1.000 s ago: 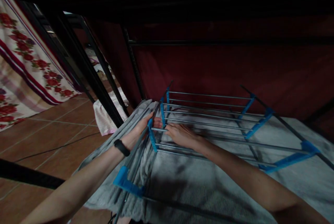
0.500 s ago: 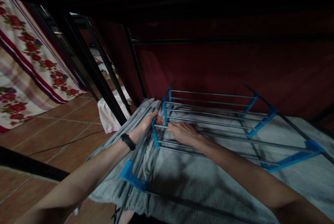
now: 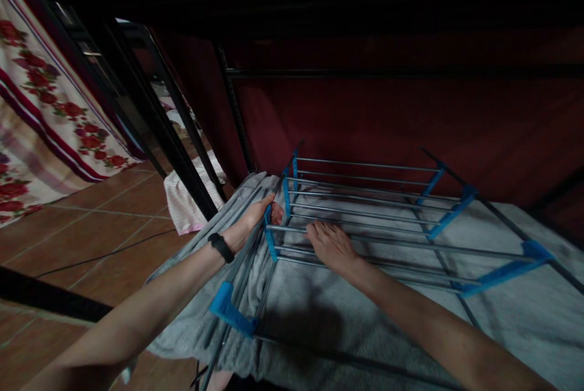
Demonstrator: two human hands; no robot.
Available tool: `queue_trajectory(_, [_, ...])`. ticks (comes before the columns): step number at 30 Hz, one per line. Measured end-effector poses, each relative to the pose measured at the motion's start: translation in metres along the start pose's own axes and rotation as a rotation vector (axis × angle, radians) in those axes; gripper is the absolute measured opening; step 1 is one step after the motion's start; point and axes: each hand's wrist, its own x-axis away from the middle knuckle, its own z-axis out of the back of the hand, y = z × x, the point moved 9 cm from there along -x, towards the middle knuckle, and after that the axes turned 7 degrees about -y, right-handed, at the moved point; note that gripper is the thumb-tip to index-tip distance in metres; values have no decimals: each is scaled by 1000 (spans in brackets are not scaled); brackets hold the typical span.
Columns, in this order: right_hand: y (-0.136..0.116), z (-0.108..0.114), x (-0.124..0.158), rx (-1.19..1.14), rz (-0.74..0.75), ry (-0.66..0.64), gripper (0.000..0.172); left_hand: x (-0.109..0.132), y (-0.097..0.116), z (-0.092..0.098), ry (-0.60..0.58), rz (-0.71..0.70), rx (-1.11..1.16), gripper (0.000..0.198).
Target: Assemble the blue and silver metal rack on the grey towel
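A metal rack with grey rods and blue plastic joints lies on a grey blanket. My left hand, with a black band on its wrist, is closed around the rack's left side bar by a blue bracket. Some of its fingers are hidden behind that bar. Over one of the cross rods, a little right of the bracket, my right hand is closed with its fingers wrapped round the rod. Nearer to me a blue corner piece joins the side bar to a lower tube.
Black metal posts stand at the left, and a dark frame hangs overhead. Behind the rack is a dark red cloth. On the tiled floor lie a cable and a striped cloth. A floral cloth hangs at far left.
My right hand has slid a little to the right along the rod, away from the blue bracket. My left hand keeps its place on the side bar. The view has shifted slightly.
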Motion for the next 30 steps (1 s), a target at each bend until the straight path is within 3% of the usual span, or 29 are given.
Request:
queue_trajectory(17, [12,10,-15,-112,-26,-205,37,0,4,2,6,-56,-60,50])
queue_trajectory(30, [14,16,-15,-107,-29,-176,36,4,5,-2,17,-46,-56,47])
